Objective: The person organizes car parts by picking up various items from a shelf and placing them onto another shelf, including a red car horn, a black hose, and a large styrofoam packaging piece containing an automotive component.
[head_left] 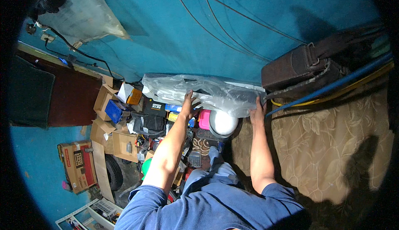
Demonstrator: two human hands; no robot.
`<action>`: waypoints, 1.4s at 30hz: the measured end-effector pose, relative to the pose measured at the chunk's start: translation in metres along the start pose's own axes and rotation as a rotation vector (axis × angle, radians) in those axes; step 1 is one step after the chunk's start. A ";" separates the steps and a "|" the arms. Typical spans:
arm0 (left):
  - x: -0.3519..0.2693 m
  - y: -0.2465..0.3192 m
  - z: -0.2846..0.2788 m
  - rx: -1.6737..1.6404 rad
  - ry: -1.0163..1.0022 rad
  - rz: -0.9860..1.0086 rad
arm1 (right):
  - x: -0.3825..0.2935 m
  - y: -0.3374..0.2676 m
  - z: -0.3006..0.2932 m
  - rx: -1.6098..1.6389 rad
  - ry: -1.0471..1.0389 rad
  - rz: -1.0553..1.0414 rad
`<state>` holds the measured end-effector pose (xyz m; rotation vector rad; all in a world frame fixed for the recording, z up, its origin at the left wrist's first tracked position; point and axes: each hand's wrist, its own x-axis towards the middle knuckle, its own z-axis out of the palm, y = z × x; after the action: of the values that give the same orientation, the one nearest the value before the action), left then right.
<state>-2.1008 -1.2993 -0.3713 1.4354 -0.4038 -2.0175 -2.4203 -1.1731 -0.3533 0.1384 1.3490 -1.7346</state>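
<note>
A long bundle wrapped in clear plastic (215, 93) lies along the foot of the blue wall. My left hand (189, 106) is at its near side, left of the middle, with the fingers spread against the plastic; whether they grip is unclear. At the bundle's right end, my right hand (258, 113) touches the wrapping with its fingertips, and its grip is partly hidden. Just below the bundle, between my arms, stand a round container with a white top (223, 122) and a pink container (204, 119).
Cardboard boxes (124, 141), a blue box (114, 111), a black case (155, 107) and a tyre (114, 172) crowd the left. A brown bag (290, 68) rests at the right, beside a blue pole (336, 85) and a patterned brown covering (330, 142). Cables (218, 21) hang on the wall.
</note>
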 end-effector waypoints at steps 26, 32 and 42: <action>-0.019 -0.045 -0.044 -0.354 0.197 0.129 | -0.085 0.031 -0.058 0.110 -0.373 -0.061; 0.000 -0.028 -0.028 -0.610 -0.091 0.107 | -0.071 0.015 -0.053 0.144 -0.380 -0.081; -0.036 -0.006 -0.006 -0.675 -0.111 0.262 | -0.078 -0.008 -0.056 0.213 -0.364 -0.027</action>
<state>-2.0891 -1.2714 -0.3505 0.8108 0.0541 -1.7771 -2.4038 -1.0819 -0.3248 -0.0753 0.9056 -1.8197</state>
